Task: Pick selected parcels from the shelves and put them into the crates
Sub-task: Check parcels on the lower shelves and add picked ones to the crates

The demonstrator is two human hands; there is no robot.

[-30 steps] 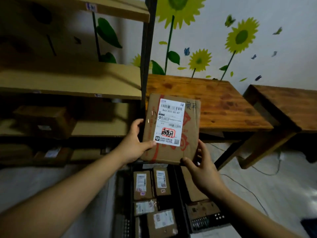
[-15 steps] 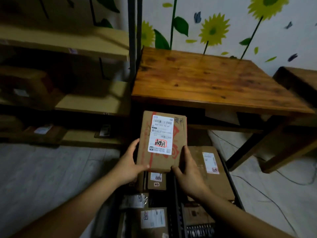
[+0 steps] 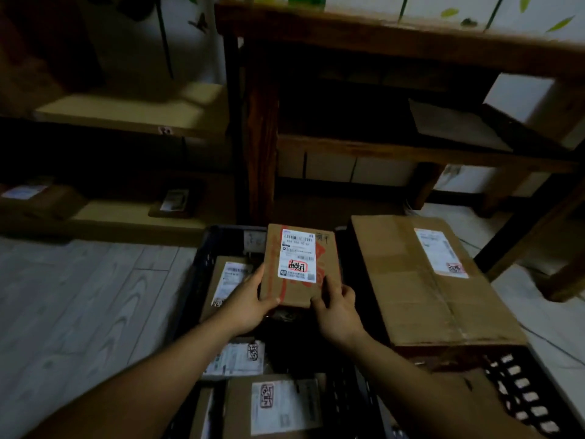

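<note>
I hold a small cardboard parcel (image 3: pixel 323 274) with a white label and red marks, low over the far end of a dark crate (image 3: pixel 205 251) on the floor. My left hand (image 3: pixel 250 301) grips its lower left corner and my right hand (image 3: pixel 337 307) grips its lower right corner. Several labelled parcels lie inside that crate, one (image 3: pixel 226 280) just left of the held parcel and another (image 3: pixel 278 407) near me. A second dark crate (image 3: pixel 519 391) stands to the right, with a large cardboard box (image 3: pixel 421 286) lying on top of it.
Low shelves (image 3: pixel 126 115) on the left carry a parcel (image 3: pixel 31 198) and a small flat parcel (image 3: pixel 174 201). A wooden table (image 3: pixel 395 36) stands behind the crates, its leg (image 3: pixel 261 137) close to the left crate. Pale plank floor (image 3: pixel 79 312) lies at the left.
Both hands have lowered the parcel from chest height down to the left crate. My view has tilted down, so the table top and wall have slid out of sight.
</note>
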